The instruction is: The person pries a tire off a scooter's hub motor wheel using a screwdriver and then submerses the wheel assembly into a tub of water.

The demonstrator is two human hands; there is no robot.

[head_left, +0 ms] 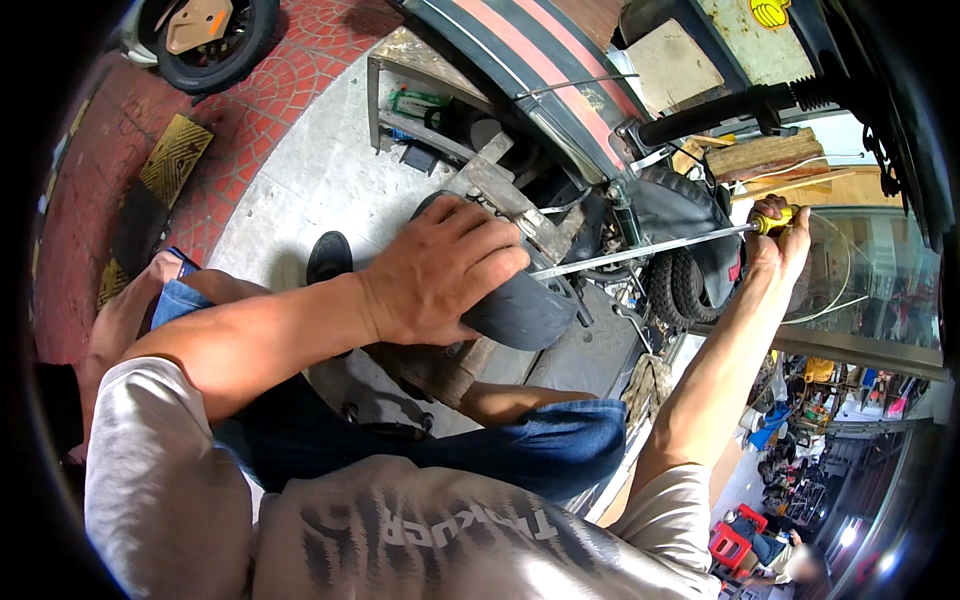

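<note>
My left hand (440, 270) lies palm-down on a dark rounded part (525, 310) of a scooter, fingers curled over its top edge. My right hand (780, 235) is stretched out to the right and grips the yellow handle of a long screwdriver (640, 250). Its thin metal shaft runs left and slightly down, and its tip reaches in beside the dark part near my left fingers. Behind the shaft sit a small knobbly black tyre (680, 285) and the scooter's dark body with a red stripe (545, 60).
A grey metal shelf frame (420, 110) with small items stands on the pale concrete floor (320, 170). Red patterned paving and another wheel (215, 40) lie top left. A wooden block (765, 155) and a glass case (870, 270) are on the right. My knees in blue jeans (540, 445) are below.
</note>
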